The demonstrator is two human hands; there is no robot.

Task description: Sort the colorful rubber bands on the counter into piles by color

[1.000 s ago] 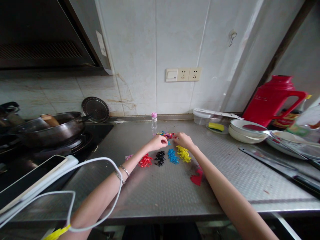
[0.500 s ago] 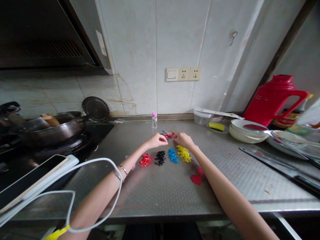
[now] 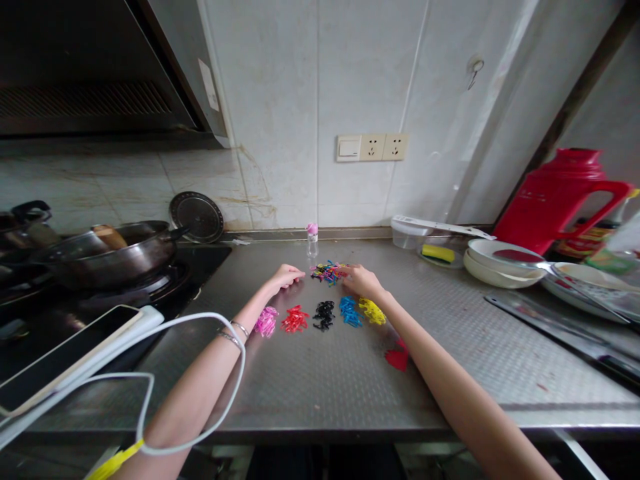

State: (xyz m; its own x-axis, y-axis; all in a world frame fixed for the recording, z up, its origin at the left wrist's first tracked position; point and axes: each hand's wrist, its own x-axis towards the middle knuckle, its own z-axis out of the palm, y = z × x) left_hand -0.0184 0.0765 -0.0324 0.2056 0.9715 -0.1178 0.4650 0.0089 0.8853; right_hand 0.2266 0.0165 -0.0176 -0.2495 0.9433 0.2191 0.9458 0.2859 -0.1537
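A mixed heap of small coloured bands, which look like hair elastics [image 3: 327, 272], lies at the middle of the counter. My right hand [image 3: 361, 280] is at its right edge, fingers bent down and touching it; what they pinch is hidden. My left hand [image 3: 286, 275] is left of the heap, apart from it, with thumb and fingers pressed together; nothing in them can be made out. Nearer me lie sorted piles: pink [image 3: 267, 321], red [image 3: 295, 319], black [image 3: 325, 315], blue [image 3: 350, 311] and yellow [image 3: 372, 311], the last partly beside my right wrist.
A clear bottle with a pink cap [image 3: 312, 240] stands behind the heap. A red heart-shaped piece [image 3: 397, 358] lies by my right forearm. Bowls [image 3: 500, 267], a knife [image 3: 550, 333] and a red thermos [image 3: 555, 200] are at right; a pan [image 3: 120, 257] and white cable [image 3: 240, 380] at left.
My left hand has moved left, away from the heap, uncovering the pink pile. My right hand has shifted slightly left onto the heap's edge. The view has turned a little.
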